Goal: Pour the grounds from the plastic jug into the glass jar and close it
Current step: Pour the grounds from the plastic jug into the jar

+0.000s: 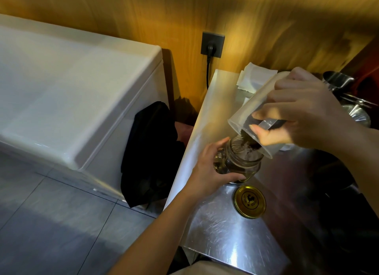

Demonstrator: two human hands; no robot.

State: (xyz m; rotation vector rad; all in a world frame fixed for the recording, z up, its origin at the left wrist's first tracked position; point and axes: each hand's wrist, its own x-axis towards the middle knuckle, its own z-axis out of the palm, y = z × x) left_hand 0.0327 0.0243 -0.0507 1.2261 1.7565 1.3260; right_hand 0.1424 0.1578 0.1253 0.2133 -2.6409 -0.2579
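Note:
My right hand [303, 112] grips the clear plastic jug [253, 112], tipped steeply with its rim over the mouth of the glass jar [243, 160]. Dark grounds [249, 145] slide from the jug's lip into the jar. My left hand [209, 168] wraps the jar's side and holds it tilted on the steel counter [225, 233]. The jar's gold lid [249, 201] lies flat on the counter just in front of the jar, apart from it.
White folded paper [254, 77] lies at the counter's back. Steel pots and tongs [348, 94] stand at the right. A white chest freezer [71, 90] is to the left, a black cloth [151, 151] hanging between it and the counter. A wall socket [212, 45] has a plug in it.

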